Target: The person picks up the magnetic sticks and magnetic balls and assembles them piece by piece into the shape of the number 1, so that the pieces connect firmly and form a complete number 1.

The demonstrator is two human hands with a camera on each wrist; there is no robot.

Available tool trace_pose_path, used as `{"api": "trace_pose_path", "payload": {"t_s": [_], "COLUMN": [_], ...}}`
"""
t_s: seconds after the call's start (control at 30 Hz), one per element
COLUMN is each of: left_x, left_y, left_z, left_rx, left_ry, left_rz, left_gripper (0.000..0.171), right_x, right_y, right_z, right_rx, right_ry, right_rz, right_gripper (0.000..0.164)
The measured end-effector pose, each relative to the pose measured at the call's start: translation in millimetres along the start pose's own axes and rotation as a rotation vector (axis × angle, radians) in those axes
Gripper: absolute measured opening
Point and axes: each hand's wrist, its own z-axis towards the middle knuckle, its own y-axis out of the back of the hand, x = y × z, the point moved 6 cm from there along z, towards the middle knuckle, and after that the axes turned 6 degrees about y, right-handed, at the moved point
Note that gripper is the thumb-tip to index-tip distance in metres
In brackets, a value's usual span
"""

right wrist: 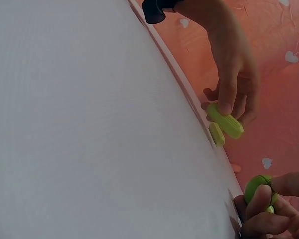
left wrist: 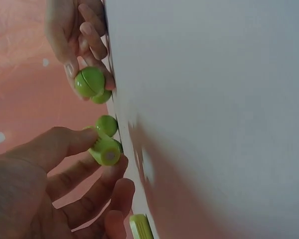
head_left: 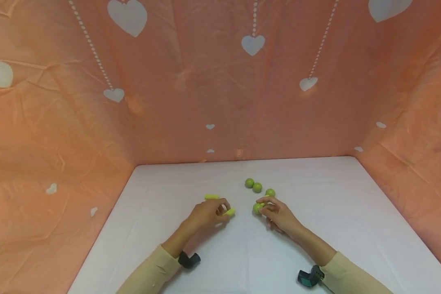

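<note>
My left hand (head_left: 208, 212) pinches a short ribbed yellow-green stick (head_left: 229, 212) between thumb and fingertips; in the left wrist view the stick's round end (left wrist: 109, 155) faces the camera. Close beyond this hand, a second yellow-green stick (head_left: 211, 197) lies on the white table. The right hand (head_left: 281, 216) grips a glossy green ball (head_left: 257, 208) with its thumb and fingers. A seam shows round that ball (left wrist: 89, 82) in the left wrist view. Something paler yellow-green (right wrist: 270, 209) peeks out between the right fingers, mostly hidden.
Two green balls, one at the left (head_left: 249, 183) and one beside it (head_left: 257, 187), rest farther back on the white table (head_left: 220, 261). Another green ball (head_left: 270, 192) sits just beyond the right fingers. An orange cloth with white hearts (head_left: 191, 81) encloses the table's back and sides.
</note>
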Motion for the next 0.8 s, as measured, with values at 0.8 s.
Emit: {"api": "trace_pose_path", "payload": {"t_s": [0.8], "left_x": [-22.4], "left_y": [-29.4], "left_z": [9.1], "left_rx": [0.122], "left_ry": [0.000], "left_rz": [-0.183], "left_gripper": [0.025], "right_x": [-0.8], "right_y": [0.1], "right_z": [0.2], "right_rx": [-0.011], "right_ry": [-0.015], "right_rz": [0.003], "right_gripper": [0.034]}}
